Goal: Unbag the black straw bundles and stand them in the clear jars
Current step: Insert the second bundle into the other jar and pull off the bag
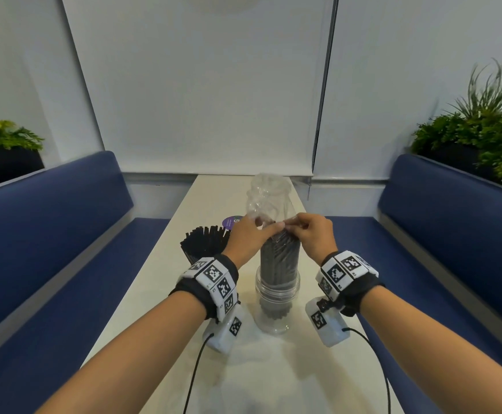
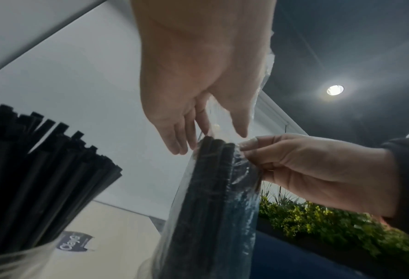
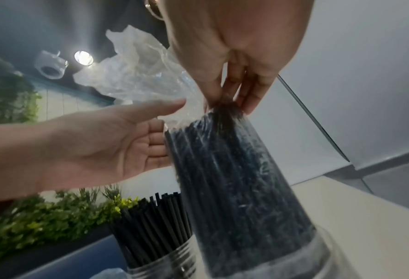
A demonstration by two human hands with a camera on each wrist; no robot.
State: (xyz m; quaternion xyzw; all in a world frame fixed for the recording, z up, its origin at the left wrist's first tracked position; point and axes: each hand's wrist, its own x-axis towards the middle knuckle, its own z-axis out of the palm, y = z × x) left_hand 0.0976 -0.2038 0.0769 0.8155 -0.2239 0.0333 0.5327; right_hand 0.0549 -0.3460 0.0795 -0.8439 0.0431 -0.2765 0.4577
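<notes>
Head view: bagged straw bundle (image 1: 279, 261) upright in the near clear jar (image 1: 277, 297), bag mouth up.
Right hand (image 1: 315, 236) fingers pinch the clear bag (image 1: 266, 198) at the straw tops; left hand (image 1: 248, 237) looks open, fingers straight against the film. Long axis vertical, so the bag should peel upward. Left of it, second jar's loose straws (image 1: 206, 243).

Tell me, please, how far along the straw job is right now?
Done: loose straws stand unbagged in the far jar. In hand: the bagged bundle stands in the near jar; right hand pinches its plastic bag, left hand alongside. Left: remove the bag.
</notes>
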